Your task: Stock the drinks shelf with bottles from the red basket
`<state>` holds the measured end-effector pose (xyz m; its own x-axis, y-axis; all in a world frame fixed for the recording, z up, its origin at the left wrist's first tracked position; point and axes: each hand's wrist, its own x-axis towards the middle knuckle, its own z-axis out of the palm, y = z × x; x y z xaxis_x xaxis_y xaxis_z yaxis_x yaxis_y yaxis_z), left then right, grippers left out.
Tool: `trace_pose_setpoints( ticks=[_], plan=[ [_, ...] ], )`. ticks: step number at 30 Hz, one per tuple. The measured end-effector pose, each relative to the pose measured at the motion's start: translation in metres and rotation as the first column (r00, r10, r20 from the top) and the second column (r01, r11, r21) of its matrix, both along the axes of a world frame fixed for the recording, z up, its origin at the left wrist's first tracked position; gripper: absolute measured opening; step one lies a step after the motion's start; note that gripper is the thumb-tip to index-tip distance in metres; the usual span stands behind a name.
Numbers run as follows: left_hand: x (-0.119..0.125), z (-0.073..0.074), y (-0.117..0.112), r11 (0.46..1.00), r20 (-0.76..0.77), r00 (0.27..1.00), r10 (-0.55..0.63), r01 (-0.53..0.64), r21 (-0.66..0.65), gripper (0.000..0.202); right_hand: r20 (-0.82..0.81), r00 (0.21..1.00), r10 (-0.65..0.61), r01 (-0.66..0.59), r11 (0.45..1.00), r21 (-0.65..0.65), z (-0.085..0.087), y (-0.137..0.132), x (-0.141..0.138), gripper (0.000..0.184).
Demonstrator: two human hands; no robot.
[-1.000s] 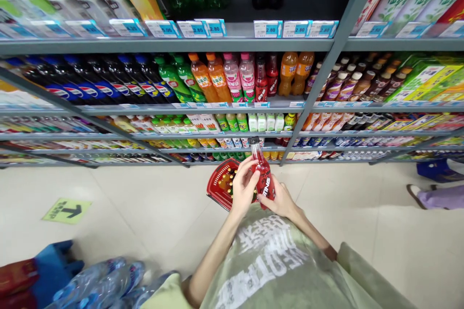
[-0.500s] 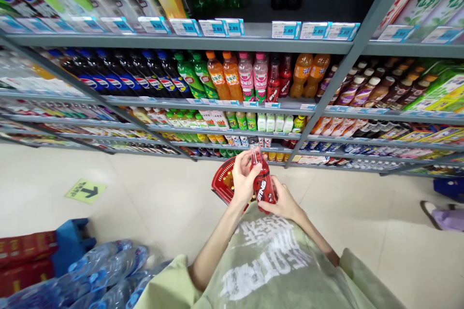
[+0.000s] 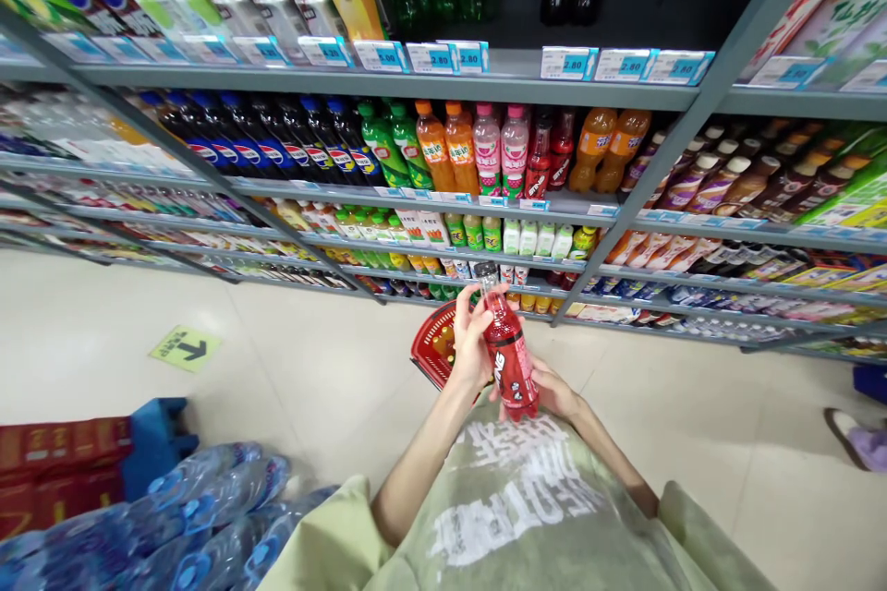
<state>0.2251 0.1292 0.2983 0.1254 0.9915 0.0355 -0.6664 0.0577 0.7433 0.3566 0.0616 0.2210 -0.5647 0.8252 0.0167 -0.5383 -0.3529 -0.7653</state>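
A red Sting drink bottle (image 3: 513,360) with a black cap is held nearly upright in front of my shirt. My left hand (image 3: 471,337) wraps round its neck and upper side, closed on it. My right hand (image 3: 554,392) is closed against the lower right side, its fingers partly hidden behind the bottle. Beyond my left hand is a red shopping basket (image 3: 433,342), partly covered by that hand, with yellowish things inside that I cannot make out.
Drink shelves (image 3: 388,88) with price tags run across the front. Large water bottles (image 3: 214,499) and a blue stand (image 3: 156,448) with red packs are at lower left. A green arrow sticker (image 3: 186,348) marks the floor. Another person's foot (image 3: 856,439) shows at right.
The bottle has turned in my hands, so its label shows a different side. My right hand has shifted from the bottle's base to its side. The view has moved slightly left.
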Motion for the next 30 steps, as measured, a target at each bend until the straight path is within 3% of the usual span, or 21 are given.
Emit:
trace_pose_setpoints(
  ticks=[6, 16, 30],
  plan=[
    [0.0025, -0.0010, 0.0020, 0.998, 0.020, 0.999, 0.025, -0.023, -0.064, 0.051, -0.035, 0.999, 0.017, -0.017, 1.000, 0.000, -0.0010, 0.0012, 0.0024, 0.081],
    [0.0059, -0.0046, 0.0040, 0.998, 0.011, 0.999, 0.030, -0.029, -0.058, 0.048, 0.069, 0.992, -0.111, 0.110, 0.994, 0.007, -0.0082, -0.0010, 0.0016, 0.083],
    [0.0087, -0.0039, 0.0048, 0.995, -0.024, 0.999, 0.047, -0.049, -0.089, 0.045, 0.063, 0.987, -0.149, 0.147, 0.989, 0.033, -0.0047, -0.0017, 0.0038, 0.074]
  ],
)
